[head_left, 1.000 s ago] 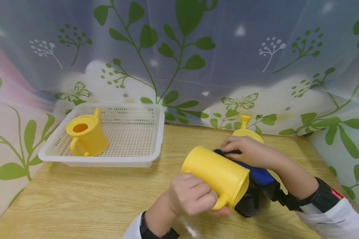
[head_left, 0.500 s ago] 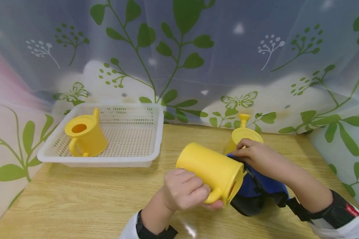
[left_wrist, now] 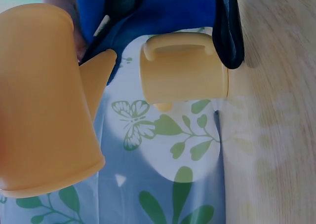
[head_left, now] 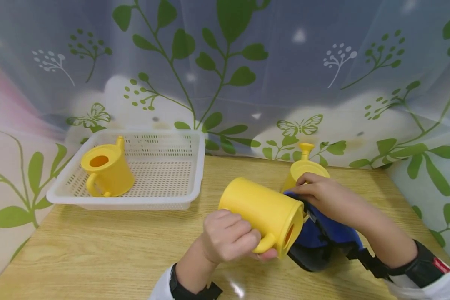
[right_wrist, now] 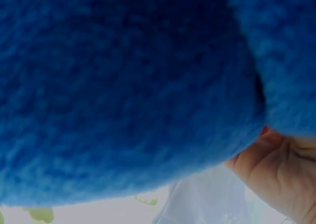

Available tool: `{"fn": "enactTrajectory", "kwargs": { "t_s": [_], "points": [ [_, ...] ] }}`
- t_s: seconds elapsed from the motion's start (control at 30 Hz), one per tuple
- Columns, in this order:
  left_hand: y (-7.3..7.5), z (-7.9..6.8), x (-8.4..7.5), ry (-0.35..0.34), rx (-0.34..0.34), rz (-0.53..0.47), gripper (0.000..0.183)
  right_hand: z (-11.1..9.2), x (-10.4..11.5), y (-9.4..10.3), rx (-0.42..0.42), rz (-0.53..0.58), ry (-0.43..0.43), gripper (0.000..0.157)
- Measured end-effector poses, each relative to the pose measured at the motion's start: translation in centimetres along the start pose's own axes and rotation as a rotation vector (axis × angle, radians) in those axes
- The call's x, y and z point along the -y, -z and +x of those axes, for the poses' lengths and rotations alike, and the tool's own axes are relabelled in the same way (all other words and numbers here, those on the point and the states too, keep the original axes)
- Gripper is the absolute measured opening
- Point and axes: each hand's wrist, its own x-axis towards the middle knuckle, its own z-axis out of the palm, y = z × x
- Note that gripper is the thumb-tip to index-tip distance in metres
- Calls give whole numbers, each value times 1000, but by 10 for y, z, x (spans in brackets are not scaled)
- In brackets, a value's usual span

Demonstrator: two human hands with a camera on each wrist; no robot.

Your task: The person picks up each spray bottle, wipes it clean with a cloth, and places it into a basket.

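Note:
My left hand (head_left: 230,239) grips a yellow watering can (head_left: 260,208) by its handle side. The can is tipped over, its top opening facing right toward a blue-and-black fabric piece (head_left: 339,227). With the fingertips of my right hand (head_left: 330,196) I pinch the far upper edge of that fabric. Its fuzzy blue face (right_wrist: 138,86) fills most of the right wrist view. The left wrist view has the held can large at left, with part of the blue fabric (left_wrist: 173,9) above. Behind my right hand stands another yellow watering can (head_left: 309,168), partly hidden.
At the left back, a white perforated plastic basket (head_left: 201,175) holds a third yellow watering can (head_left: 116,175) upright. The wooden table (head_left: 108,250) meets a leaf-patterned curtain (head_left: 270,83) at its far edge. A dark strap (head_left: 375,260) hangs between the fabric and my right wrist.
The right hand has shifted a little right, spreading the blue fabric more and uncovering more of the standing can. The left hand has moved slightly left, bringing the held can's opening into view.

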Motion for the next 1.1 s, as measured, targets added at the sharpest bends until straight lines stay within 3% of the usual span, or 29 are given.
{"fn": "enactTrajectory", "kwargs": {
  "t_s": [0.23, 0.5, 0.77, 0.93, 1.1],
  "points": [
    [0, 0, -1, 4, 3, 5, 39, 9, 13, -1, -47, 50, 55, 29],
    [1, -1, -2, 22, 21, 10, 40, 10, 16, -6, -36, 88, 5, 28],
    [1, -2, 0, 16, 15, 24, 40, 2, 8, -10, -40, 43, -2, 31],
    [1, -5, 0, 48, 20, 5, 42, -7, -2, -15, -63, -2, -36, 22],
    [0, -14, 2, 126, 5, 6, 41, -16, -15, -16, -134, -61, -135, 25]
  ]
}}
